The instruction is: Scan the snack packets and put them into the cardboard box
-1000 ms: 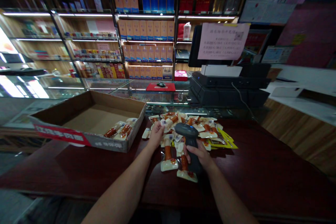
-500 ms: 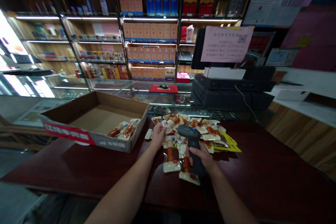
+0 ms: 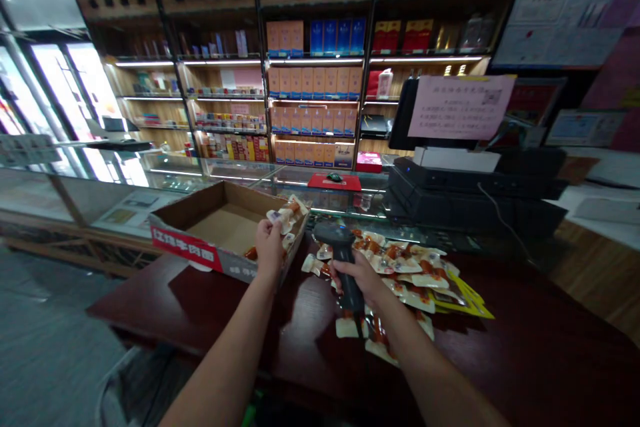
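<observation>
Head view: left hand (image 3: 270, 245) pinches snack packets (image 3: 286, 212) at its 1 o'clock, over the cardboard box (image 3: 185, 248) right wall. Right hand (image 3: 361, 278) is wrapped round the scanner (image 3: 339, 241); loose pile (image 3: 407, 268) at its 3 o'clock. Best to clear the wall fully before releasing.

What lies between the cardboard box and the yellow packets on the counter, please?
In the head view: the barcode scanner in the right hand, and a pile of sausage snack packets.
</observation>
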`<state>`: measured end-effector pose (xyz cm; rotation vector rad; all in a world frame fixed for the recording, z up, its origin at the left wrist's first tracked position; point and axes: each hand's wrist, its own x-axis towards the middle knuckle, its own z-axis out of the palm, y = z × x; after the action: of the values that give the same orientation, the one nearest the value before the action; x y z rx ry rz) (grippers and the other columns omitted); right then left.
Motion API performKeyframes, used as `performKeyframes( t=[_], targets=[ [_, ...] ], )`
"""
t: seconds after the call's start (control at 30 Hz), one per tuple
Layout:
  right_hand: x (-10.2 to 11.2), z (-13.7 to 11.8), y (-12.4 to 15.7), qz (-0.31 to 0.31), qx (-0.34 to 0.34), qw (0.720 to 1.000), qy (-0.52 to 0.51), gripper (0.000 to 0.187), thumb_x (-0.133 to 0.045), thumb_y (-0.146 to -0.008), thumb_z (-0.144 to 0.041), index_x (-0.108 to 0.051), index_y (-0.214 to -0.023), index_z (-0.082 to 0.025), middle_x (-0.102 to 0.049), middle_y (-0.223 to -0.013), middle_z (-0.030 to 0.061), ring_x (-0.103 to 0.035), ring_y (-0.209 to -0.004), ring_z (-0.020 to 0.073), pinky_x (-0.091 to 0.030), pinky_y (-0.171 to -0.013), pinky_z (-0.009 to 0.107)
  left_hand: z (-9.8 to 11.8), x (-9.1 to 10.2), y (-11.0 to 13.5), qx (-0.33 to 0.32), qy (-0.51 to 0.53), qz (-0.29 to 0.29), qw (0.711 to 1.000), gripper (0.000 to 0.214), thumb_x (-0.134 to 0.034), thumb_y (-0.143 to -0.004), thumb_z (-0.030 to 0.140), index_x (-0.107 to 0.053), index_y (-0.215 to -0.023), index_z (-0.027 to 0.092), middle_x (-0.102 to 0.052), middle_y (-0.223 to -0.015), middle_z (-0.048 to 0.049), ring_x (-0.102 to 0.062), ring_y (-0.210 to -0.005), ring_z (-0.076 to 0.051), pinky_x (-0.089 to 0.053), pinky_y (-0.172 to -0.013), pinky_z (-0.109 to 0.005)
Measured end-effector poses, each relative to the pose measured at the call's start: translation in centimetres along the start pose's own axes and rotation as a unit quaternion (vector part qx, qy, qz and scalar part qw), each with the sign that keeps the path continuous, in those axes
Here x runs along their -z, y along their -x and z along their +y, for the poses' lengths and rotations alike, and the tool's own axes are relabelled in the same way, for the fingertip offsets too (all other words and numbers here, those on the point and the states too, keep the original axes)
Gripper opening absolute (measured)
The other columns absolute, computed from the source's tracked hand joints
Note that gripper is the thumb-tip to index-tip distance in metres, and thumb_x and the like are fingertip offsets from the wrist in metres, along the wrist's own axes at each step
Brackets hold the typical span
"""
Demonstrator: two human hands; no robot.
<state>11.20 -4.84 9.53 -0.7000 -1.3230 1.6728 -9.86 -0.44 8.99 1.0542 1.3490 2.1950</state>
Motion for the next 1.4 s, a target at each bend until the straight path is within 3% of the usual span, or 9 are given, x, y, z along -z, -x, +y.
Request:
performKeyframes(
  t=[0.17, 0.37, 0.53, 0.67, 0.77, 0.83, 1.0, 1.23, 1.4],
  targets=[
    [-3.7, 0.6, -1.7, -0.036, -0.004, 0.999, -0.012, 0.038, -0.070, -0.062, -0.028, -0.053, -0.094, -0.017, -0.058, -0.052, -0.0058, -0.050, -0.038, 0.0085, -0.043, -0.036, 0.019, 1.4, 4.2, -2.1, -0.026, -0.132, 0.084, 0.987, 0.022, -0.058, -0.072, 0.029, -0.053, -0.089, 0.016, -0.061, -0.088, -0.0053, -0.059, -0.090, -0.020, -0.047, -0.083, -0.036],
    [-5.0, 1.5, -1.9, -0.055, 0.004, 0.998, -0.011, 0.039, -0.070, -0.062, -0.028, -0.051, -0.095, -0.019, -0.058, -0.053, -0.0067, -0.049, -0.037, 0.0079, -0.043, -0.035, 0.019, 1.8, 4.6, -1.5, -0.137, -0.238, 0.095, 0.957, 0.045, -0.058, -0.071, 0.017, -0.046, -0.114, 0.016, -0.047, -0.129, -0.0137, -0.039, -0.127, -0.025, -0.026, -0.108, -0.043],
    [-2.8, 1.5, -0.7, -0.018, 0.003, 1.000, -0.012, 0.038, -0.070, -0.062, -0.028, -0.054, -0.095, -0.017, -0.058, -0.053, -0.0054, -0.050, -0.037, 0.0083, -0.043, -0.035, 0.019, 2.3, 2.0, 1.3, -0.206, -0.203, 0.023, 0.957, 0.033, -0.053, -0.075, 0.016, -0.052, -0.108, 0.017, -0.045, -0.132, -0.0136, -0.039, -0.127, -0.024, -0.030, -0.106, -0.041],
    [1.4, 0.9, 1.1, 0.056, 0.015, 0.998, 0.017, 0.039, -0.072, -0.061, -0.033, -0.053, -0.091, -0.017, -0.057, -0.051, -0.0060, -0.050, -0.036, 0.0094, -0.043, -0.034, 0.021, 2.3, -1.6, 4.7, -0.222, -0.160, -0.088, 0.958, 0.020, -0.053, -0.077, 0.018, -0.058, -0.096, 0.020, -0.053, -0.120, -0.0106, -0.047, -0.117, -0.023, -0.035, -0.101, -0.039],
    [5.4, 0.9, 2.9, 0.127, 0.035, 0.990, 0.044, 0.036, -0.073, -0.061, -0.035, -0.053, -0.085, -0.017, -0.056, -0.051, -0.0061, -0.049, -0.037, 0.0091, -0.043, -0.035, 0.021, 0.6, -5.0, 7.3, -0.182, -0.165, -0.204, 0.948, 0.005, -0.057, -0.074, 0.022, -0.061, -0.076, 0.020, -0.059, -0.100, -0.0089, -0.054, -0.100, -0.023, -0.040, -0.094, -0.039],
    [7.9, 1.3, 4.0, 0.170, 0.034, 0.984, 0.041, 0.033, -0.073, -0.063, -0.036, -0.053, -0.081, -0.017, -0.057, -0.053, -0.0055, -0.050, -0.038, 0.0089, -0.043, -0.036, 0.022, -1.2, -7.3, 8.7, -0.127, -0.200, -0.251, 0.939, 0.014, -0.062, -0.070, 0.026, -0.057, -0.059, 0.019, -0.059, -0.086, -0.0089, -0.055, -0.091, -0.024, -0.040, -0.091, -0.039],
    [11.0, 3.0, 5.7, 0.196, 0.056, 0.979, 0.023, 0.029, -0.071, -0.065, -0.038, -0.051, -0.068, -0.017, -0.055, -0.050, -0.0042, -0.048, -0.037, 0.0084, -0.042, -0.036, 0.022, -4.8, -11.1, 11.3, -0.051, -0.290, -0.235, 0.926, 0.026, -0.068, -0.065, 0.036, -0.054, -0.053, 0.017, -0.057, -0.083, -0.0138, -0.051, -0.100, -0.032, -0.035, -0.092, -0.043],
    [11.1, 3.7, 6.0, 0.194, 0.063, 0.979, 0.010, 0.029, -0.071, -0.065, -0.035, -0.051, -0.076, -0.017, -0.056, -0.053, -0.0043, -0.049, -0.038, 0.0095, -0.042, -0.035, 0.022, -6.4, -11.7, 11.7, -0.061, -0.408, -0.241, 0.878, 0.019, -0.063, -0.070, 0.033, -0.057, -0.063, 0.017, -0.057, -0.099, -0.0153, -0.049, -0.105, -0.032, -0.036, -0.086, -0.042],
    [10.7, 3.5, 6.0, 0.176, 0.042, 0.983, 0.012, 0.036, -0.071, -0.065, -0.034, -0.054, -0.091, -0.016, -0.056, -0.054, -0.0052, -0.049, -0.039, 0.0095, -0.043, -0.036, 0.021, -7.4, -11.3, 11.0, -0.045, -0.309, -0.229, 0.922, 0.012, -0.054, -0.075, 0.023, -0.052, -0.064, 0.019, -0.056, -0.074, -0.0061, -0.056, -0.080, -0.024, -0.038, -0.076, -0.035]
  ],
)
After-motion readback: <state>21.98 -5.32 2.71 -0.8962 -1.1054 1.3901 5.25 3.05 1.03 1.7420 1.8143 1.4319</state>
